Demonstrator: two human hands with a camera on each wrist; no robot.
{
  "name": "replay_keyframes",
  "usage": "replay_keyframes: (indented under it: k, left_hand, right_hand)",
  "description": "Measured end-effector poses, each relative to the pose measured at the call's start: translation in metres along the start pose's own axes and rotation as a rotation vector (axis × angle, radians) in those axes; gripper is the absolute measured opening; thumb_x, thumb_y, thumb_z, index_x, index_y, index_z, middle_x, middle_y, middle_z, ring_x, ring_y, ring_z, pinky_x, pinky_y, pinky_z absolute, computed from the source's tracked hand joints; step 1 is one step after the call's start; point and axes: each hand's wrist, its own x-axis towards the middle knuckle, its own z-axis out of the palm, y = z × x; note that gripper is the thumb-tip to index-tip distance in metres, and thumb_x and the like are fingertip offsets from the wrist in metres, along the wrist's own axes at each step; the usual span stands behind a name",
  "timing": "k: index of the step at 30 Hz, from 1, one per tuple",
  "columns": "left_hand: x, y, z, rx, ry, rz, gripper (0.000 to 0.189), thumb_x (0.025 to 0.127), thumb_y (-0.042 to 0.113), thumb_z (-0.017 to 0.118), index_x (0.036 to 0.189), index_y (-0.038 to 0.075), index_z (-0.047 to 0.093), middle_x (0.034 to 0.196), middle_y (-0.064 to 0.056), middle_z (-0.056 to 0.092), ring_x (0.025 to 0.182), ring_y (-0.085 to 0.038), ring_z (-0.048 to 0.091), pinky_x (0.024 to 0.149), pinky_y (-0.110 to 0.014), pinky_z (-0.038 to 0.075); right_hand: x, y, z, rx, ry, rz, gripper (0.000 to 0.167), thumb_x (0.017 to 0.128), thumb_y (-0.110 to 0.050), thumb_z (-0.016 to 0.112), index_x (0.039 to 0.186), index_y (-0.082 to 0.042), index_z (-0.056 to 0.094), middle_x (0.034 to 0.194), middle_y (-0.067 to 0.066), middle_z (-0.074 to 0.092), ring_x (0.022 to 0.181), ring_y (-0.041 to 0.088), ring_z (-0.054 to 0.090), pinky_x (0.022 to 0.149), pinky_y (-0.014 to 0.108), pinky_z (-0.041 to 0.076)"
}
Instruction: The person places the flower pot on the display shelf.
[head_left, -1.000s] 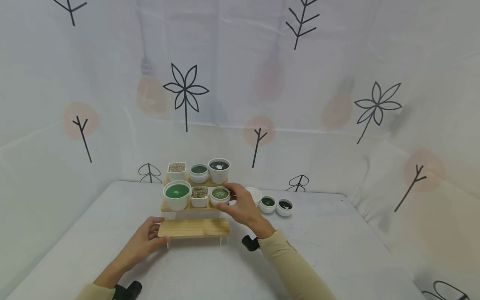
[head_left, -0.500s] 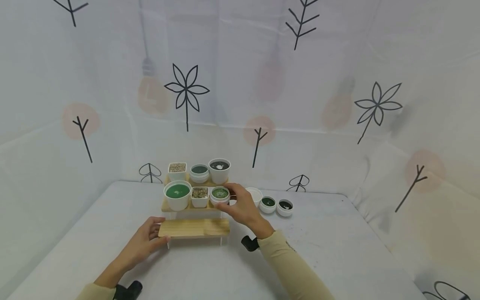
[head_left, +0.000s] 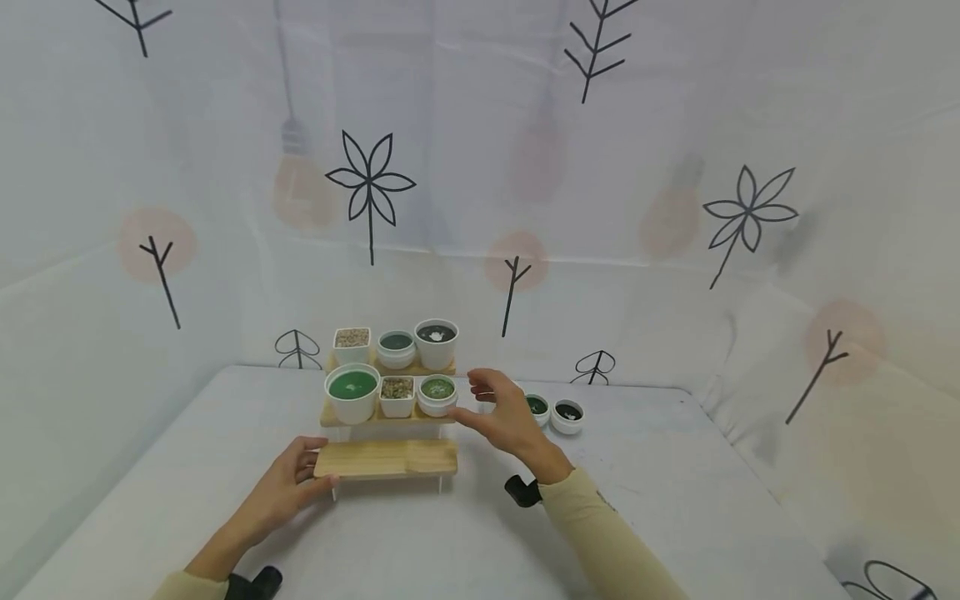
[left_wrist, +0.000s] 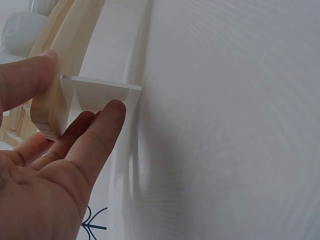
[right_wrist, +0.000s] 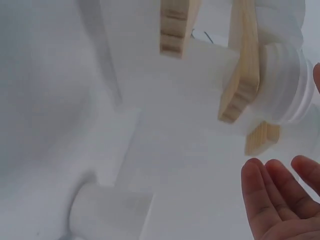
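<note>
the grip on the round white bowl of pale-flecked green (head_left: 437, 403), at the right end of the middle wooden shelf (head_left: 401, 421), has been released, and the right hand (head_left: 512, 419) has been drawn off to the right. the fingers have been parted from the bowl's side; contact by the thumb tip cannot be told. the beige sleeve (head_left: 603, 529) has been shifted rightward too, and the small dark-green bowl (head_left: 537, 405) has become partly covered.

White table (head_left: 697, 508) with a wooden stand (head_left: 386, 458) (three-tiered) and small round cups (head_left: 567, 419)
</note>
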Motion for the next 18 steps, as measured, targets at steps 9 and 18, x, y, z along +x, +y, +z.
replay_keyframes:
  k: [9, 18]
  left_hand:
    - [0.001, -0.001, 0.0, -0.008, 0.009, -0.012, 0.072, 0.084, 0.027, 0.074, 0.137, -0.001, 0.034, 0.131, -0.027, 0.051, 0.121, -0.039, 0.052, 0.095, -0.039, 0.05]
    - [0.0, -0.001, 0.0, -0.002, 0.003, 0.009, 0.071, 0.085, 0.026, 0.073, 0.137, -0.002, 0.034, 0.131, -0.028, 0.051, 0.121, -0.039, 0.051, 0.095, -0.039, 0.05]
  right_hand:
    - [-0.021, 0.015, -0.027, -0.074, 0.046, 0.068, 0.058, 0.076, -0.028, 0.082, 0.123, -0.005, 0.058, 0.116, 0.008, 0.061, 0.104, 0.023, 0.059, 0.09, 0.035, 0.053]
    - [-0.034, 0.038, -0.055, -0.133, 0.066, 0.056, 0.058, 0.078, -0.029, 0.08, 0.124, -0.002, 0.057, 0.116, 0.014, 0.061, 0.104, 0.027, 0.059, 0.089, 0.049, 0.051]
